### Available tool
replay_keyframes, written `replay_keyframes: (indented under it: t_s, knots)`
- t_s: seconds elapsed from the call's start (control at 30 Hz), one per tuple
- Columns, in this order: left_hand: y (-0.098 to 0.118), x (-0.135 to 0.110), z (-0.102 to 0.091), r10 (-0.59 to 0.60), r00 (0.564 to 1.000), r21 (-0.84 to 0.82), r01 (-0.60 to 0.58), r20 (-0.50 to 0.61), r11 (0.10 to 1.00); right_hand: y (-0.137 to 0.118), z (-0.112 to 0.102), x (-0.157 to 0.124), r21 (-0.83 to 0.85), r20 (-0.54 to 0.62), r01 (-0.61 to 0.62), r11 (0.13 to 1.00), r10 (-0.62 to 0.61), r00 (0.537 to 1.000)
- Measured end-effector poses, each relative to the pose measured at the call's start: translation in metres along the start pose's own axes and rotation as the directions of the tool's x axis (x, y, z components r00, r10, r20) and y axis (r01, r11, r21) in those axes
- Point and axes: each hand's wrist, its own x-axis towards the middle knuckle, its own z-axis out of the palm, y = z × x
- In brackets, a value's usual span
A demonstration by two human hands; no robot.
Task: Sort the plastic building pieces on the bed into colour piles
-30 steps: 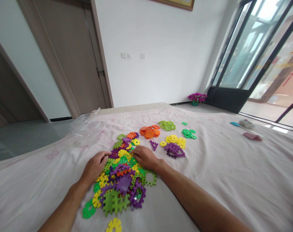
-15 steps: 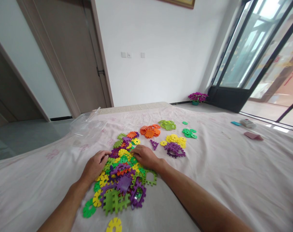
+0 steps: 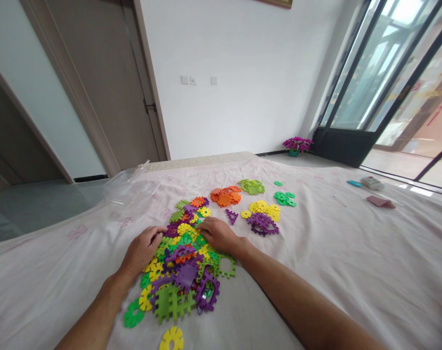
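A heap of plastic interlocking building pieces (image 3: 187, 276) in purple, green, yellow and orange lies on the pale bedsheet. Against its left side rests my left hand (image 3: 145, 247), fingers curled and held together at the heap's edge. My right hand (image 3: 218, 234) reaches over the upper right of the heap, its fingers bent down onto it beside a yellow notched disc (image 3: 185, 229). Both hands look closed, but what lies under the fingertips is hidden. A green square frame (image 3: 226, 266) sticks out below the right wrist.
Sorted groups lie beyond the heap: orange pieces (image 3: 225, 196), lime pieces (image 3: 251, 186), green discs (image 3: 284, 199), yellow discs (image 3: 264, 209) and purple pieces (image 3: 262, 224). A purple triangle (image 3: 231, 217) lies apart. A clear plastic bag (image 3: 128, 187) is at far left, a pink cloth (image 3: 380, 202) at right.
The view has shifted very slightly. Both hands stay in nearly the same place on the heap, and no piece has visibly moved.
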Motion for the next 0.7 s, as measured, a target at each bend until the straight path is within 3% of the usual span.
replay_keyframes:
  t_s: [0.7]
  knots:
    - [0.0029, -0.0001, -0.0013, -0.001, 1.000, -0.010, 0.001, -0.001, 1.000, 0.0008, 0.0014, 0.0002, 0.005, -0.012, 0.002, 1.000, -0.002, 1.000]
